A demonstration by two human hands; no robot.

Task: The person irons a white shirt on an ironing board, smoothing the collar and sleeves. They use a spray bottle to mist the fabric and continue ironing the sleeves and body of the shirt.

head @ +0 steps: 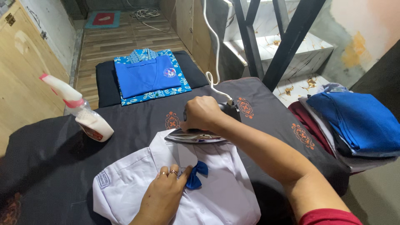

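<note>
A white shirt (221, 196) with a small blue bow tie (196, 175) lies on a black cloth with orange motifs (54, 162). My right hand (202, 113) grips the handle of an electric iron (196, 136), whose soleplate rests on the shirt's collar end. My left hand (160, 196) lies flat on the shirt, fingers touching the bow tie, two rings on the fingers.
A spray bottle (85, 114) with a pink and white nozzle stands at the left. A folded blue shirt with patterned trim (148, 75) lies on a dark cushion farther away. Folded clothes (354, 121) are stacked at the right. The iron's white cord (212, 46) runs upward. Marble steps and black bars stand behind.
</note>
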